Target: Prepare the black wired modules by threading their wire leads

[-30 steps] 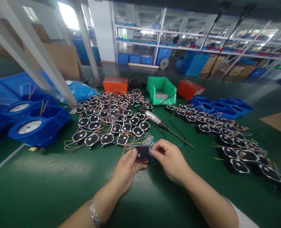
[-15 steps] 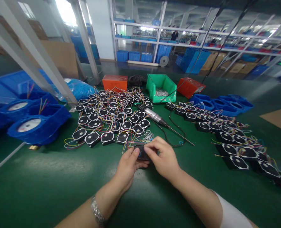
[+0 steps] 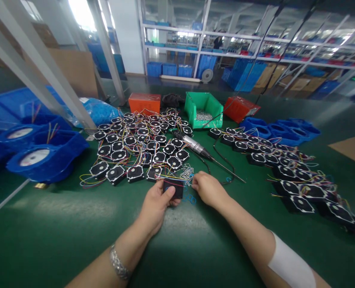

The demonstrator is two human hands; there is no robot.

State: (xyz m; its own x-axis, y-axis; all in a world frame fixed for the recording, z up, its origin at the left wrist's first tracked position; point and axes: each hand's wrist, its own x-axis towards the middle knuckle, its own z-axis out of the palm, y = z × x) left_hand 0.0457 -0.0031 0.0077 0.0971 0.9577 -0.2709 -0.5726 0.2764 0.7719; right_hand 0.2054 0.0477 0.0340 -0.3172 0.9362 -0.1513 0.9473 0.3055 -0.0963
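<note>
My left hand point(image 3: 159, 200) grips a black square motor unit point(image 3: 175, 189) with thin coloured wires, thumb lying across its face. To the right of it, my right hand point(image 3: 209, 188) has its fingers bent together at the edge of a small pile of screws point(image 3: 187, 173). What those fingertips hold, if anything, is too small to make out. Several blue rings point(image 3: 191, 199) lie on the green table between the hands. Just beyond the screws rests a silver electric screwdriver point(image 3: 197, 147) with a long bit pointing right.
Many wired motor units point(image 3: 135, 173) cover the table ahead, and more stand in rows at the right point(image 3: 301, 205). A green bin point(image 3: 204, 110) of small metal parts sits at the back between orange boxes point(image 3: 145, 104). Blue plastic housings point(image 3: 48, 156) stand at the left.
My right hand has left the motor unit and moved right to the screw pile. My left hand has shifted slightly left with the unit, and the blue rings have come into view.
</note>
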